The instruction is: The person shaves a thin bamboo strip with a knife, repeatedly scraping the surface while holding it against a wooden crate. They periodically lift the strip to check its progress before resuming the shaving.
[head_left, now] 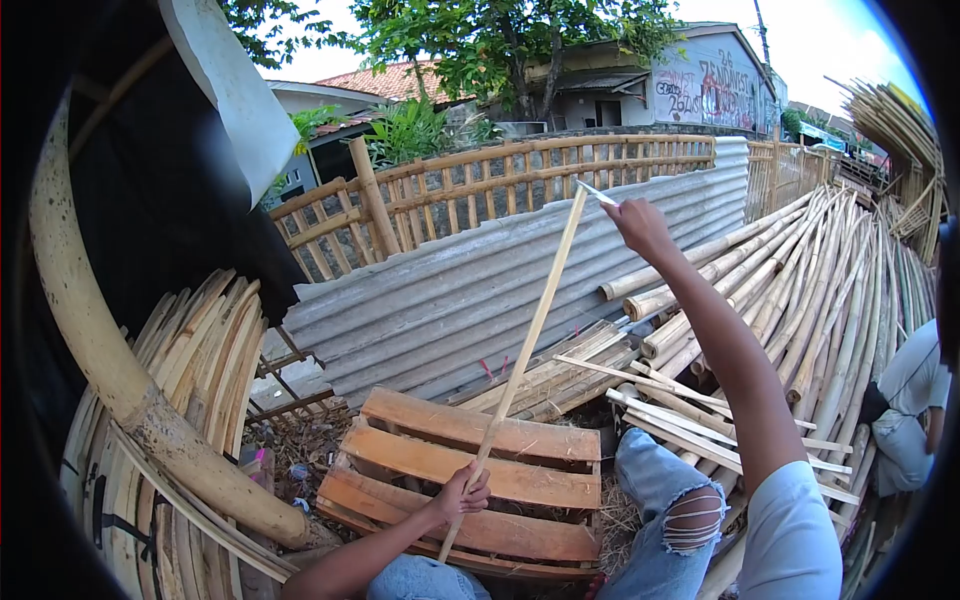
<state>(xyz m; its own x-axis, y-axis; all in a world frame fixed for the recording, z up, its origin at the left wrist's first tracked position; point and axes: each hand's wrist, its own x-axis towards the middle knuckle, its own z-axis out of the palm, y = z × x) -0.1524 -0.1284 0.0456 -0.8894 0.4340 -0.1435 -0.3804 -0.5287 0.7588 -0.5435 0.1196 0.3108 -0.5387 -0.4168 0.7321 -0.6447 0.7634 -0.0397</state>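
Observation:
My left hand (463,494) is closed around the lower part of a long, pale bamboo strip (533,335), which stands tilted in front of me with its top leaning right. My right hand (640,225) is raised at the end of an outstretched arm, closed on a knife (596,193). Its light, thin blade touches or lies right beside the strip's upper tip; the handle is hidden in the fist. Below the strip is a low slatted wooden platform (450,473), between my knees.
Several split bamboo strips (700,420) lie at the right, before a large pile of bamboo poles (780,270). Bundled strips (200,350) and a thick bamboo post (90,270) stand left. A corrugated sheet (450,280) runs behind. Another person (905,410) sits at far right.

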